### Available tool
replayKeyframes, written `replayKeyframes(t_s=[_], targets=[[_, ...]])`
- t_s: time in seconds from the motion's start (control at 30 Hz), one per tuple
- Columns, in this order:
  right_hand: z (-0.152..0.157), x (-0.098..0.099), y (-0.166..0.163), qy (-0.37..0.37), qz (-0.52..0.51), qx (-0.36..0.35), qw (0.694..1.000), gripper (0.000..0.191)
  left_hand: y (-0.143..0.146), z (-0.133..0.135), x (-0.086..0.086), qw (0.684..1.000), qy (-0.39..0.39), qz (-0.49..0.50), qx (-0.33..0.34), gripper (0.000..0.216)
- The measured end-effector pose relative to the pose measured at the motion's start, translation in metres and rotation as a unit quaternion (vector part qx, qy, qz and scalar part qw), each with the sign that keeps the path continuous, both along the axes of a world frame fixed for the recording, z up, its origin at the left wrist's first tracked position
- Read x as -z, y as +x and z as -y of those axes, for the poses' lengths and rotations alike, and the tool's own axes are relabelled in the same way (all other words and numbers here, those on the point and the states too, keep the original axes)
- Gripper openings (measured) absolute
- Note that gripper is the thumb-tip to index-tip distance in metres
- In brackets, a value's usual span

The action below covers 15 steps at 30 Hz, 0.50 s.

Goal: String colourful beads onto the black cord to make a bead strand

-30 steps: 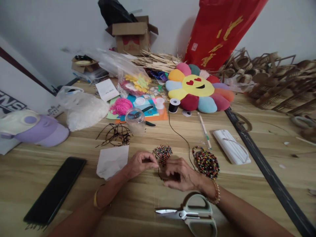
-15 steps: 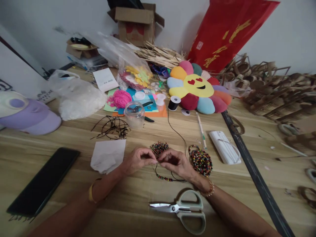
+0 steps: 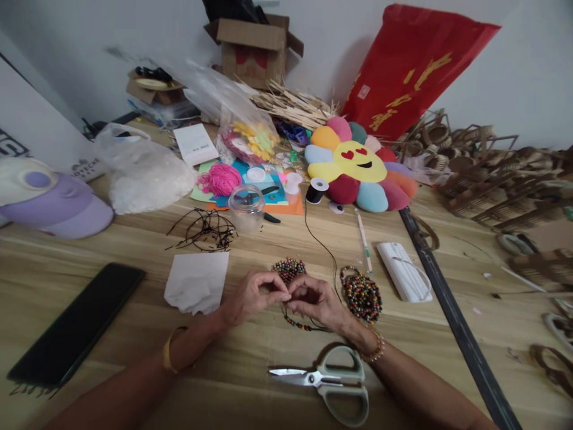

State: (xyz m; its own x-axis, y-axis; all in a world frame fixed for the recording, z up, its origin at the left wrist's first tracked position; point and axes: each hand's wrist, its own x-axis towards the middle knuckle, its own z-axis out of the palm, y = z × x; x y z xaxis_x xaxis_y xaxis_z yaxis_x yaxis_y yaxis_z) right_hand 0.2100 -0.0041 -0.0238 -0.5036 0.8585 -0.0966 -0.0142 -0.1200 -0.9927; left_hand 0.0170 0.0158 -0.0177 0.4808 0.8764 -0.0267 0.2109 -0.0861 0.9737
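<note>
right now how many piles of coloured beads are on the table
2. One small bead pile lies just beyond the fingertips of the left hand; a bigger bead pile lies beside the right hand. A short beaded string hangs below the hands; more may be hidden.

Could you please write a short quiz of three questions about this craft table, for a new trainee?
1. True or false: the grey-handled metal scissors lie on the wooden table nearer to the person than both hands.
2. Which thing stands beside the flower-shaped plush cushion with a smiling yellow face? A: the spool of black cord. B: the flat black phone.
3. What do the left hand and the right hand pinch between their fingers?

Key:
1. True.
2. A.
3. A thin black cord strung with small coloured beads, which hangs down to the table below the hands.
</note>
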Motion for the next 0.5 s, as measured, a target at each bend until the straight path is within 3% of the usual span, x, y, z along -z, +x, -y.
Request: replayKeyframes(t_s=[0.27,0.5], targets=[[0.0026,-0.0008,-0.0013,-0.052,-0.039,-0.005,0.998,0.029,0.0003,0.0008,-0.0026,0.999,0.001,0.034,-0.008,0.019],[0.0003,-0.0011,0.0,-0.016,-0.01,0.023,1.0,0.027,-0.0026,-0.0042,0.0017,0.999,-0.001,-0.002,-0.039,0.018]])
